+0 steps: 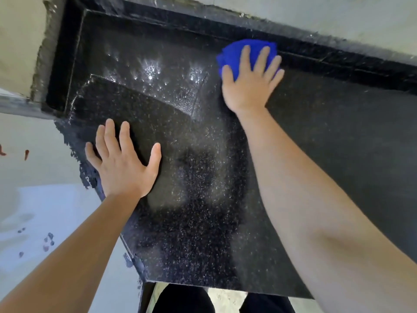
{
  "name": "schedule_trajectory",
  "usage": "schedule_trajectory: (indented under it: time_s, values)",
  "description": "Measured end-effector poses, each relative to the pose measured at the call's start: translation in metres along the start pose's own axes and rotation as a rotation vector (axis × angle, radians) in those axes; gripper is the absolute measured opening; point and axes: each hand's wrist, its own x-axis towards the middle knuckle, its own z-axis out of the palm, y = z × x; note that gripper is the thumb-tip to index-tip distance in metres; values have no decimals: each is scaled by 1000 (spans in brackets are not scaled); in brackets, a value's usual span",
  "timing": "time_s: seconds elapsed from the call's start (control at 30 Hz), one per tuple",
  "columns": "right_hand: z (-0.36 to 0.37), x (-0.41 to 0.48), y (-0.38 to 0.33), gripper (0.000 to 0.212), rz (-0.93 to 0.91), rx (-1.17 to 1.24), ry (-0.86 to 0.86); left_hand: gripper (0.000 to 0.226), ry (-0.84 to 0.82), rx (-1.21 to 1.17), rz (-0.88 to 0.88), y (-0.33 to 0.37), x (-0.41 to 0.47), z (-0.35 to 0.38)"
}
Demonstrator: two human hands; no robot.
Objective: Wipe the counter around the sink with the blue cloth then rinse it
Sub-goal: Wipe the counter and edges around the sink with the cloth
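step: wiping, rinse not started yet
right hand (248,86): flat, fingers straight and spread, pressing on the bunched blue cloth (234,50), not curled round it
cloth spot: under the fingers, poking out past the fingertips, tight against the raised back ledge (338,62)
left hand (124,166): flat, spread, empty, braced on the black speckled counter (327,132), well apart from the cloth
next, probably: steady pressure, drag back toward the wrist; no sink or tap in view

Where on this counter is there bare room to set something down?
Bare: the dark stretch of counter right of the right forearm, below the back ledge; the speckled strip between both arms; the wet back-left corner. Taken: left hand by the left edge, right hand pressing the blue cloth.
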Motion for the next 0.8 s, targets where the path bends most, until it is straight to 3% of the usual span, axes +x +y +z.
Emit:
schedule_trajectory:
  time_s: [0.1,0.2,0.3,0.4,0.8]
  values:
    - [10,-37,-9,67,-358,-50,-15,80,-5,10,-6,0,0,-1]
    - [6,-61,33,64,-596,-109,-30,81,-7,8,-8,1,-1,-2]
    - [-7,-54,88,66,-565,-133,-65,81,-14,20,-10,2,-1,-2]
    - [-15,-27,97,68,-478,-148,-120,82,-24,43,-3,1,2,-2]
    - [5,30,-121,65,-900,-205,-170,82,-67,71,-28,0,4,-5]
